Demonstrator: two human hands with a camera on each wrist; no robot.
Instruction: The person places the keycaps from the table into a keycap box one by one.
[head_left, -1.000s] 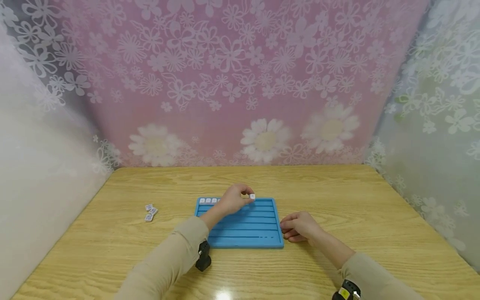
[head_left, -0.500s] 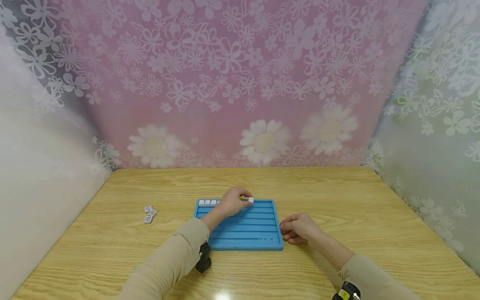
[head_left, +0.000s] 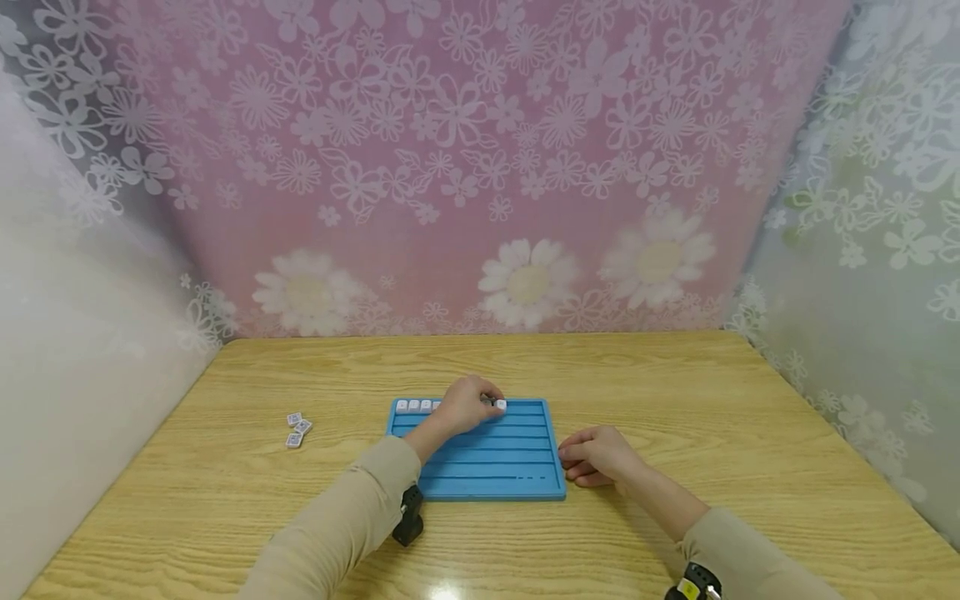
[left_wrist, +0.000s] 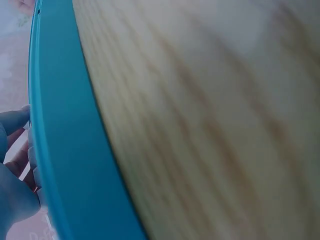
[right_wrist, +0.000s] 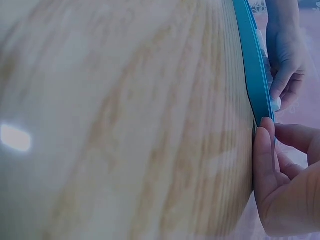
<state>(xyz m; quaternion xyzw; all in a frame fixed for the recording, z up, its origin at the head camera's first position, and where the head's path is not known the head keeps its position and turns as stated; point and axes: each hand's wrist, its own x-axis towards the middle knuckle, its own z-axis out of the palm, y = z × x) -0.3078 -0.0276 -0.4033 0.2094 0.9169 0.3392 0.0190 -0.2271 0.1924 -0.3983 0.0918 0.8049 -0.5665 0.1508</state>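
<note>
Your left hand has just lowered the white tile into the blue tray's farthest groove, pinched between thumb and fingers, so it appears nearly seated, in line with the tile row. Your right hand, fingers loosely bent, rests at the tray's right edge. Three loose tiles lie on the desk, to the left.
</note>
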